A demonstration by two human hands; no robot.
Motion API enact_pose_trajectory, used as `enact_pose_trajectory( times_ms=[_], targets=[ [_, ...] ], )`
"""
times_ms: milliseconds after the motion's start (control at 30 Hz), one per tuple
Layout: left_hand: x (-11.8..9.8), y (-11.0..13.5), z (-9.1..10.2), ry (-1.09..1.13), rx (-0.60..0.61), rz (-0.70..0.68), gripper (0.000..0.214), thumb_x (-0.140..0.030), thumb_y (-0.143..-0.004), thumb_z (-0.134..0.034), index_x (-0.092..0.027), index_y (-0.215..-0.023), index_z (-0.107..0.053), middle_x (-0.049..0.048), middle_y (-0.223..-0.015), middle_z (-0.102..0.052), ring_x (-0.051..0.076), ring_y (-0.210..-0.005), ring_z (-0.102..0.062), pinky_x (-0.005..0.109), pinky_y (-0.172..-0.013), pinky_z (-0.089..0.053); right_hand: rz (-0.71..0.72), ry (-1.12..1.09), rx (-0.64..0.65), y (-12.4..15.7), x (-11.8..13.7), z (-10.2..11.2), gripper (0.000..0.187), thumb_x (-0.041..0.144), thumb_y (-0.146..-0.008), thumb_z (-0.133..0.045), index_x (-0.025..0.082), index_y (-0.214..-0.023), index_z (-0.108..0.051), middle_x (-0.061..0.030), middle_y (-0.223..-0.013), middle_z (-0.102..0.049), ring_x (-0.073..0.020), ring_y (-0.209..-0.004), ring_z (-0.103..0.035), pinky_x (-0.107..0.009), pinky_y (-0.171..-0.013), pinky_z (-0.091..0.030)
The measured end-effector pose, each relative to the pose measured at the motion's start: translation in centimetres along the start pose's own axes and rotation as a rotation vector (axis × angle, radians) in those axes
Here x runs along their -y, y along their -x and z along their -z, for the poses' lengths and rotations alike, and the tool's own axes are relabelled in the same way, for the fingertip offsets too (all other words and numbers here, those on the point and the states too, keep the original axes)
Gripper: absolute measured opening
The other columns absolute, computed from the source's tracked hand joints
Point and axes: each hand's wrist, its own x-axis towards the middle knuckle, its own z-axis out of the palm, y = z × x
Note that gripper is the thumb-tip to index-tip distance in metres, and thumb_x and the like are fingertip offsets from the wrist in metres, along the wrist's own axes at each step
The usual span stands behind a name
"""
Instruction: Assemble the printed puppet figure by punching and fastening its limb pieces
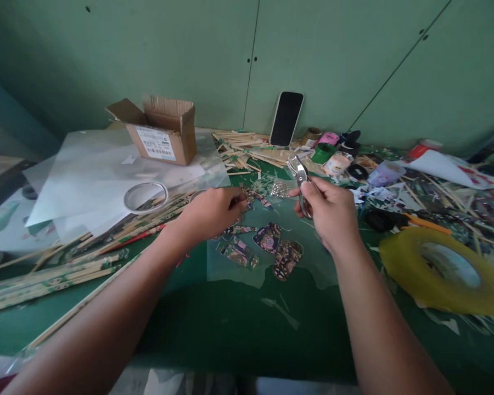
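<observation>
My right hand (331, 211) is closed round a silver hole-punch plier (298, 174), its metal head sticking up above my fingers. My left hand (214, 211) is closed in a pinch on a small patterned cut-out piece (247, 204) just above the green table (239, 323). Between and below my hands lie several laminated patterned cut-outs (267, 237) on a clear plastic sheet.
An open cardboard box (162, 131) and clear sheets sit at the back left, with a tape ring (145, 196). A phone (287, 118) leans on the wall. Bamboo sticks (45, 274) lie at the left. A big yellow tape roll (444, 269) is at the right among clutter.
</observation>
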Motion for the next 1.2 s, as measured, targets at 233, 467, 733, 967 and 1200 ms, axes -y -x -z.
enact_pose_trajectory(
  times_ms=[233, 467, 733, 967, 1200],
  targets=[
    [-0.7, 0.2, -1.8, -0.279, 0.188, -0.038, 0.019, -0.036, -0.084, -0.061, -0.024, -0.094, -0.071, 0.005, -0.086, -0.074, 0.025, -0.08, -0.069, 0.03, -0.064, -0.046, -0.167, 0.774, 0.083, -1.0, -1.2, 1.2, 0.028, 0.036, -0.088, -0.052, 0.019, -0.078, -0.072, -0.0095, -0.07, -0.071, -0.0256, -0.067, -0.064, -0.032, -0.056, -0.039],
    [-1.0, 0.4, -1.7, -0.27, 0.208, -0.088, 0.018, -0.027, -0.089, -0.053, -0.018, -0.092, -0.069, 0.0093, -0.101, -0.071, 0.025, -0.09, -0.069, 0.032, -0.07, -0.051, 0.005, 0.92, -0.037, -0.7, -2.5, 0.2, 0.034, 0.03, -0.084, -0.058, 0.017, -0.112, -0.071, -0.0169, -0.101, -0.069, -0.0335, -0.098, -0.061, -0.043, -0.082, -0.046],
    [-1.3, 0.6, -1.7, -0.213, 0.167, -0.073, 0.016, -0.024, -0.086, -0.052, -0.017, -0.088, -0.067, 0.0116, -0.092, -0.071, 0.026, -0.084, -0.068, 0.032, -0.067, -0.047, 0.351, 0.474, 0.334, 1.2, -0.9, -3.1, 0.016, 0.022, -0.084, -0.059, 0.022, -0.09, -0.074, -0.0097, -0.095, -0.067, -0.0281, -0.097, -0.061, -0.045, -0.088, -0.047],
    [0.1, -0.1, -0.2, 0.166, -0.14, 0.01, 0.014, -0.026, -0.079, -0.064, -0.019, -0.091, -0.066, 0.0026, -0.078, -0.068, 0.016, -0.067, -0.058, 0.026, -0.061, -0.039, 0.128, 0.073, 0.359, 1.7, -0.4, -3.9, 0.021, 0.033, -0.085, -0.061, 0.023, -0.102, -0.069, -0.0052, -0.089, -0.067, -0.0219, -0.084, -0.062, -0.036, -0.073, -0.048],
    [-0.9, 0.0, -0.7, 0.462, -0.127, -0.077, 0.013, -0.025, -0.08, -0.062, -0.017, -0.09, -0.061, -0.0021, -0.068, -0.061, 0.012, -0.059, -0.051, 0.023, -0.057, -0.037, -0.084, -0.435, 0.241, 2.1, -0.2, -5.6, 0.029, 0.05, -0.078, -0.068, 0.023, -0.075, -0.058, 0.0007, -0.069, -0.061, -0.0148, -0.063, -0.056, -0.03, -0.06, -0.048]
  ],
)
